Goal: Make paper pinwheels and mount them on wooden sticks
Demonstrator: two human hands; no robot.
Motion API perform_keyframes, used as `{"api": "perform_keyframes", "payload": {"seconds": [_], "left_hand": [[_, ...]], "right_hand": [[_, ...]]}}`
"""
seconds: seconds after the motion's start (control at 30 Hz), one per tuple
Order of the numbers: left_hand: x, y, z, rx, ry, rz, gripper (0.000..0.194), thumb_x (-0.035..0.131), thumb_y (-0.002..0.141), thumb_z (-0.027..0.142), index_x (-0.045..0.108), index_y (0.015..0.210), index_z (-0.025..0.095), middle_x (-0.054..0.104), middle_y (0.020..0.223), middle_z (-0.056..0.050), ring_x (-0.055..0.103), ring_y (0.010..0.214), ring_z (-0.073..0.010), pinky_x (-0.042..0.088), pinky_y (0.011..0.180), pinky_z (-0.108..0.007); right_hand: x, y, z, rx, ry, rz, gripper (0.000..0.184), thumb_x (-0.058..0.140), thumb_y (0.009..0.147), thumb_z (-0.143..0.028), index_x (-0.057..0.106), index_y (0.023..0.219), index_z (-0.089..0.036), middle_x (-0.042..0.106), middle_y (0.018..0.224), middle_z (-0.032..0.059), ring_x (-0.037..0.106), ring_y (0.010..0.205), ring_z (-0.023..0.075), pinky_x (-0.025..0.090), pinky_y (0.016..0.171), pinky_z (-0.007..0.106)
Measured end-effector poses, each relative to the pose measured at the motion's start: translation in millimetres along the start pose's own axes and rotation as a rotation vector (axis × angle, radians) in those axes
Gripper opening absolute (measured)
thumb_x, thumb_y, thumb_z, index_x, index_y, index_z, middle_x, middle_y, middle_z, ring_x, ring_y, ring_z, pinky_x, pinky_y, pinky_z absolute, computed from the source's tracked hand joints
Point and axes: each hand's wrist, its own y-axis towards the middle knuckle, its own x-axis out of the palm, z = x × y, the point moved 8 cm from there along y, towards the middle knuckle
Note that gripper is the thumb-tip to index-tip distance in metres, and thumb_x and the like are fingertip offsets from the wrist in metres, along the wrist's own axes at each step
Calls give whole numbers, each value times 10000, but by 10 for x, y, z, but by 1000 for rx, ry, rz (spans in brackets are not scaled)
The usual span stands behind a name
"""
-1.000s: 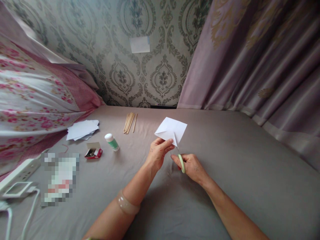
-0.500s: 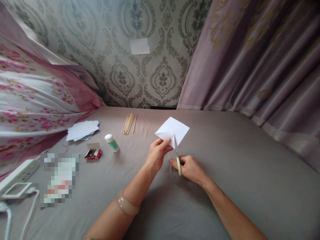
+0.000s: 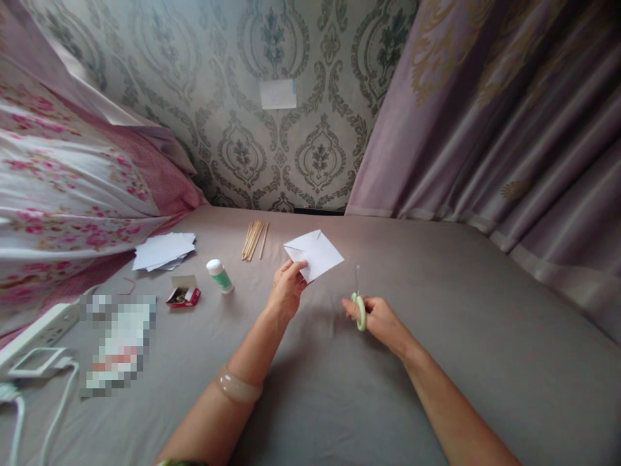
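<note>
My left hand [image 3: 286, 288] pinches the near corner of a folded white paper square [image 3: 315, 254] and holds it up above the grey bedsheet [image 3: 436, 336]. My right hand [image 3: 378, 318] is closed round the pale green handles of small scissors [image 3: 358, 304], whose blades point upward, apart from the paper and to its right. A clear bangle sits on my left forearm.
On the sheet to the left lie a bundle of wooden sticks [image 3: 254, 239], a green-and-white glue stick [image 3: 219, 276], a small open red box [image 3: 183, 295], a stack of white papers [image 3: 163, 250] and a white power strip [image 3: 33, 330] with cables. Floral bedding at left, curtain at right.
The scissors have come out of the paper and moved right, blades now upright. My left hand has carried the paper to the left and turned it.
</note>
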Motion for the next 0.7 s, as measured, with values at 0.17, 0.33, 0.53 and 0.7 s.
{"api": "perform_keyframes", "payload": {"seconds": [0.17,0.33,0.53,0.7], "left_hand": [[168,-97,-67,-51,134,-186,245,740,531,227,662,754,162,669,732,-12,575,608,-115,468,582,-229],[205,-143,-168,-82,225,-238,245,737,548,242,706,774,151,673,712,-39,562,587,-119,436,545,-217],[185,-132,-173,-36,311,-237,200,741,581,270,711,747,162,665,699,-29,554,583,-110,413,558,-204],[204,-146,-184,-50,297,-247,267,789,574,325,711,756,146,668,721,-36,571,617,-120,430,598,-221]], "right_hand": [[-361,51,78,68,277,216,559,661,609,-678,656,720,-130,348,494,-69,258,470,76,190,449,250],[-408,35,5,-17,498,189,504,670,664,-638,635,658,-135,450,572,-21,256,488,67,176,427,239],[-367,10,-33,-3,485,187,419,755,602,-532,553,612,-165,401,548,-53,266,482,62,190,415,226],[-367,11,8,9,460,238,403,778,548,-468,496,593,-184,327,508,-84,257,476,61,198,434,228]]}}
